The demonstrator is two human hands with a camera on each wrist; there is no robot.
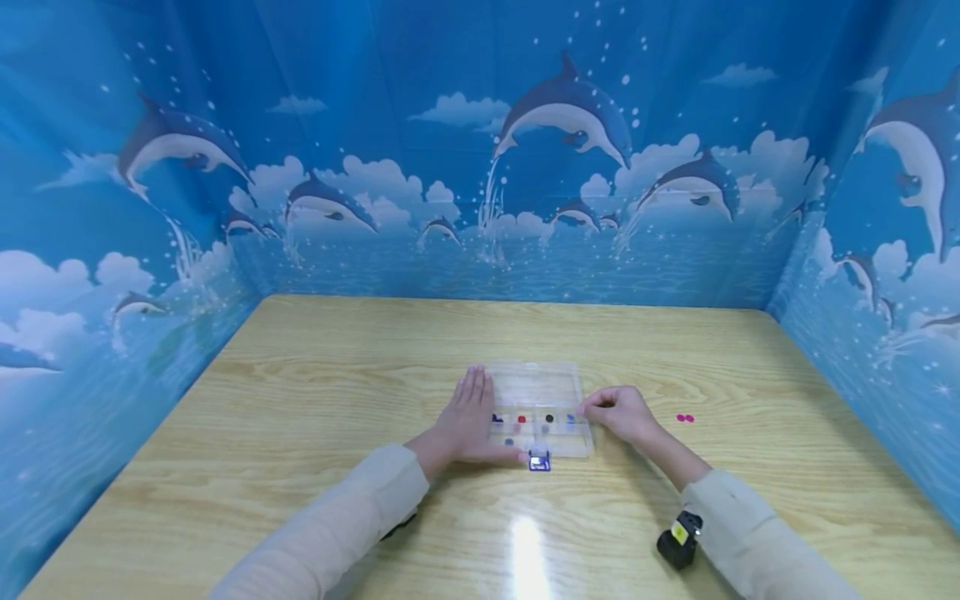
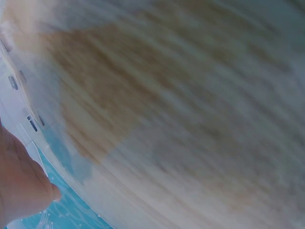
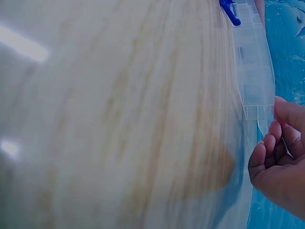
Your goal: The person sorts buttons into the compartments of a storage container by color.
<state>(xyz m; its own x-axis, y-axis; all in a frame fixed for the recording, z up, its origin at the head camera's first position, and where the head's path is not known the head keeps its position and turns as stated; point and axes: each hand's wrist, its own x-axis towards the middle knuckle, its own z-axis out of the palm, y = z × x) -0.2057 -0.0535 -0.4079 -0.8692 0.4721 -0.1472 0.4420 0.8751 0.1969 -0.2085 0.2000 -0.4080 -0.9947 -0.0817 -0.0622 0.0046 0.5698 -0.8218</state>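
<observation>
A clear plastic compartment box lies with its lid folded open at the back. A blue latch sticks out at its front edge. Small pieces lie in the compartments, among them a red piece, a black piece and a blue piece. My left hand lies along the box's left side, fingers straight, thumb tip by the latch. At the right end my right hand has its fingers curled and thumb tip against the box corner; whether anything is between thumb and forefinger is hidden.
Two small pink discs lie side by side on the wooden table, to the right of the right hand. A dolphin-print curtain surrounds the table's back and sides. A black wrist device sits under the right sleeve.
</observation>
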